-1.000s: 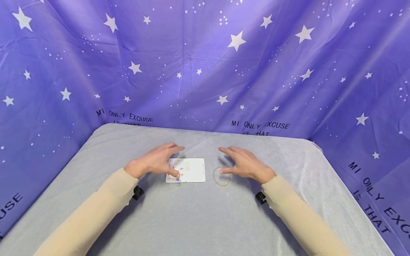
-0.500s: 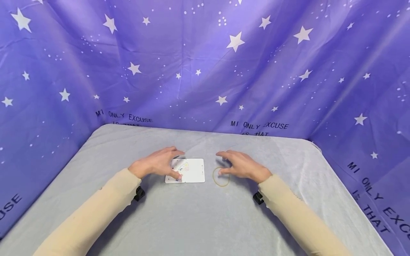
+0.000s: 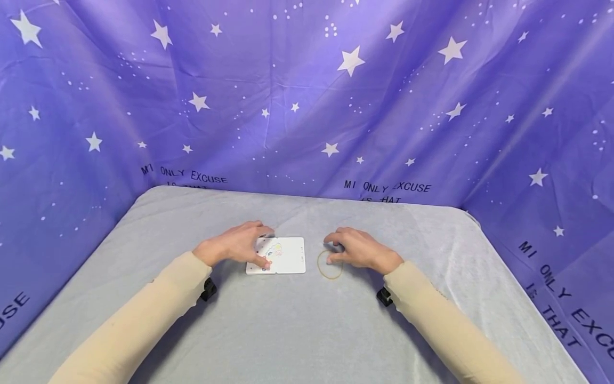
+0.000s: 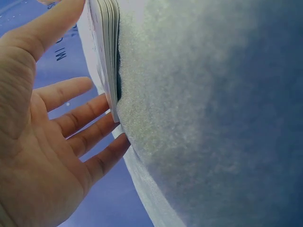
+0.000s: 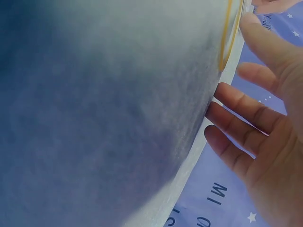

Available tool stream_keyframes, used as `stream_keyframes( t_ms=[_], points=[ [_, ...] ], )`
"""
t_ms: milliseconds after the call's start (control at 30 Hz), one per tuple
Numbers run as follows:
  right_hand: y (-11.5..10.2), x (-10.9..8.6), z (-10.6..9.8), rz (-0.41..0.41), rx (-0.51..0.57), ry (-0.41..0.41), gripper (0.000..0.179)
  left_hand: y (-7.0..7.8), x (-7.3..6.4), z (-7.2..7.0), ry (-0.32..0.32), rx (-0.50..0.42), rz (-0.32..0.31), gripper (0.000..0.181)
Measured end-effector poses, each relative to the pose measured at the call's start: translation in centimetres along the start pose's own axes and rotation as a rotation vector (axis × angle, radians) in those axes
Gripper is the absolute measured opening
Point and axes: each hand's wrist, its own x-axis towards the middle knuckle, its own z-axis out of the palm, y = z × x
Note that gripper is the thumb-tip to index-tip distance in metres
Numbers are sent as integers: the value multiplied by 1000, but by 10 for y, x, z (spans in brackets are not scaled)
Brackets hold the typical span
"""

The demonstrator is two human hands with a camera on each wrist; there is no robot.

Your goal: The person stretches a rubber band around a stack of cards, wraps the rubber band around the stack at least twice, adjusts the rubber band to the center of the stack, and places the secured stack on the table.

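Note:
A stack of thin white cards (image 3: 290, 256) lies flat on the table, with a small coloured drawing on its left part. In the left wrist view the card stack (image 4: 105, 52) shows its layered edge. My left hand (image 3: 236, 245) is at the stack's left end, thumb over the near part and fingers towards the far edge; its fingers (image 4: 78, 118) look fairly straight. To the right of the cards lies a yellow rubber band (image 3: 320, 272) in a loose ring. My right hand (image 3: 363, 250) holds nothing, its thumb tip over the band's inside and its fingers relaxed beyond.
A grey cloth covers the table (image 3: 288, 330). Purple curtains (image 3: 268, 80) with white stars and black lettering stand behind and on both sides. A black wrist device (image 3: 208, 289) sits under the left sleeve, and another wrist device (image 3: 384, 296) under the right.
Both hands have come down a little nearer the table, and the right hand has shifted slightly left with its fingers more bent. The card stack and rubber band stay in place.

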Motion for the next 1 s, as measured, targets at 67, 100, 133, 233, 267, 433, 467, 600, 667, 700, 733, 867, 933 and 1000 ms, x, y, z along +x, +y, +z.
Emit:
stream_keyframes(
  t_ms=[67, 100, 133, 233, 267, 433, 467, 600, 667, 700, 733, 867, 933, 1000],
  points=[
    [-1, 0, 0, -4, 2, -4, 49, 0, 0, 0, -4, 4, -6, 85],
    [-1, 0, 0, -8, 6, -5, 47, 0, 0, 0, -6, 7, -6, 85],
    [-1, 0, 1, -11, 8, -6, 45, 0, 1, 0, -5, 9, -3, 84],
    [-3, 0, 1, -10, 22, -13, 43, 0, 2, 0, -8, 19, -4, 83],
    [-3, 1, 1, -12, 25, -14, 42, 0, 2, 0, -9, 19, -6, 82],
    [-5, 3, 0, -17, 25, -22, 40, 1, 3, -1, -14, 19, -20, 79],
    [-5, 3, 0, -17, 21, -24, 40, 2, 4, -1, -16, 19, -26, 79],
    [-6, 4, 0, -12, 15, -33, 39, 3, 4, -1, -20, 15, -29, 79],
    [-7, 5, 0, -7, 22, -39, 38, 3, 5, -1, -21, 15, -33, 79],
    [-7, 5, 0, -4, 28, -43, 37, 3, 5, -1, -21, 15, -33, 79],
    [-7, 5, 0, -2, 35, -47, 35, 2, 5, -1, -20, 17, -31, 78],
    [-7, 6, 0, -6, 68, -57, 28, 1, 6, 0, -13, 18, -21, 78],
    [-7, 6, 0, -18, 86, -58, 23, 1, 7, 1, -10, 12, -19, 77],
    [-7, 7, -1, -29, 103, -57, 19, 1, 7, 1, -5, 6, -23, 77]
  ],
)
